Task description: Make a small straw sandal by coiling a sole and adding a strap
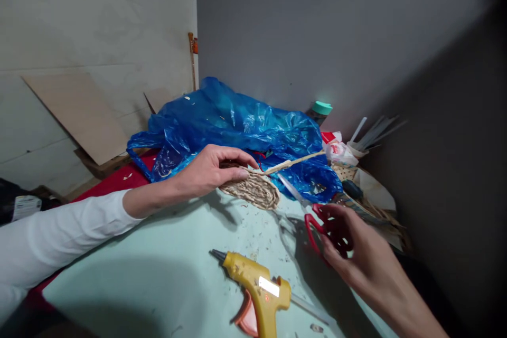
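Observation:
My left hand point(217, 169) grips the far edge of an oval coil of woven straw braid point(257, 191), thumb on top. From that edge a loose straw strand point(297, 160) runs right, over the blue plastic bag. Red-handled scissors point(312, 227) are in my right hand point(352, 248), fingers around the handles. Their blades point up and left toward the strand, a little apart from it. Nearer to me a yellow glue gun point(257, 290) lies on the pale green tabletop point(158, 264), its nozzle to the left and a clear glue stick point(312, 310) out of its back.
A crumpled blue plastic bag point(233, 116) spreads along the back. To the right are a cup of glue sticks point(360, 142), a woven basket point(344, 172) and a teal-lidded container point(321, 109). A cardboard sheet point(75, 116) leans at the left wall.

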`<state>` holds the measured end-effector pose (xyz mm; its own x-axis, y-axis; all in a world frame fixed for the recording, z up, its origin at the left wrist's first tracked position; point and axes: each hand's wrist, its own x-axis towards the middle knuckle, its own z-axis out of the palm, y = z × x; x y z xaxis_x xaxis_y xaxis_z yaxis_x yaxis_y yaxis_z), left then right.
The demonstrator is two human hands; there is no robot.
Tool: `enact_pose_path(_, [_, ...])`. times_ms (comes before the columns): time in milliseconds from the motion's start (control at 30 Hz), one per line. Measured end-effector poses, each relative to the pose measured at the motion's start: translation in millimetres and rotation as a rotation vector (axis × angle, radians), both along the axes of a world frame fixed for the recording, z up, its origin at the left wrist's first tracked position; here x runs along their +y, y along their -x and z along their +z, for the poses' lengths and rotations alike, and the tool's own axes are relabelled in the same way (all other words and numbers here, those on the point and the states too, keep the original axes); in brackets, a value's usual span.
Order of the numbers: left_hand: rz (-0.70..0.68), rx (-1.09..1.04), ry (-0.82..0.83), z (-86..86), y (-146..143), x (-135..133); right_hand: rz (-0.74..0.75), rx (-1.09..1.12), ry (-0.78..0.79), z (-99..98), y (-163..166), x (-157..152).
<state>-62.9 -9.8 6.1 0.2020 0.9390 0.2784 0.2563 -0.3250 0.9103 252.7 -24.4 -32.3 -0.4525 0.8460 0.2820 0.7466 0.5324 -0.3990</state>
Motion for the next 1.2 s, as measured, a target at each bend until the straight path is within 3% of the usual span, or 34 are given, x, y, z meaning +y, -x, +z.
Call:
enact_pose_path(167, [-0.041,-0.17,0.073,-0.1,0,-2,0.059,0.259,0.304,17.8,0,-8])
enact_pose_path(433, [-0.18,-0.292,0.193,-2.8,-10,-9,0.057,0.169,0.348,11.8,0,-17])
enact_pose_path(600, [-0.276,-0.221,0.19,-9.3,-16,-11,0.085,0.178,0.433,8.9,0,-24])
enact_pose_path(1033, [-0.291,-0.231,0.295,-8.6,-27,-15,0.129,0.174,0.467,27.3,1,-26])
enact_pose_path(1200, [-0.227,-0.09,0.258,-5.4,-26,-16,0.088,0.071,0.427,17.7,-13,-25])
